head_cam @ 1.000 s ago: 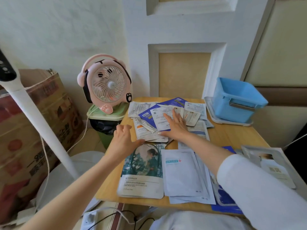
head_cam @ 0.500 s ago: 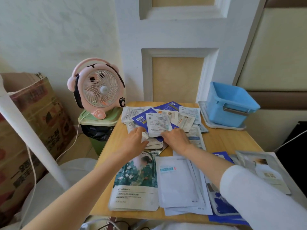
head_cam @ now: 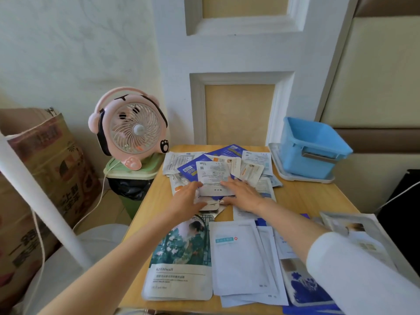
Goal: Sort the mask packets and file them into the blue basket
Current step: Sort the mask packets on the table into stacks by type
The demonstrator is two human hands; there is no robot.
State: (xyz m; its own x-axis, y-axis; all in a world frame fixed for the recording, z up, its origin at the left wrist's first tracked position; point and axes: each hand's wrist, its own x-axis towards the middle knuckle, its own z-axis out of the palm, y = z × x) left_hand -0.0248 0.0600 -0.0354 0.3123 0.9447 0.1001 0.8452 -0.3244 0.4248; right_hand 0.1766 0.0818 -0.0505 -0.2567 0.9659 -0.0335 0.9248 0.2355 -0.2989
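The messy pile (head_cam: 250,169) of mask packets sits mid-table, so I'll place everything off that. Nearer than the pile, along the front edge of the table (head_cam: 306,201), are the sorted ones. There's a green illustrated packet (head_cam: 179,258) front-left of the pile, a white stack (head_cam: 238,260) straight in front, a blue-patterned packet (head_cam: 304,287) front-right, and silvery packets (head_cam: 354,230) further right.

Both hands are down on the pile's near side, left hand (head_cam: 186,198) on its left part and right hand (head_cam: 244,194) on its right. The fingers lie fairly flat, pressing on the packets, not curled round any that I can see. A white printed packet (head_cam: 212,176) tops the pile between the fingertips.

Right of the pile and a bit behind, well apart, the blue basket (head_cam: 313,148) sits on a white tray (head_cam: 302,178). Behind-left of the pile, off the table, a pink fan (head_cam: 130,128) stands on a green bin (head_cam: 134,172).
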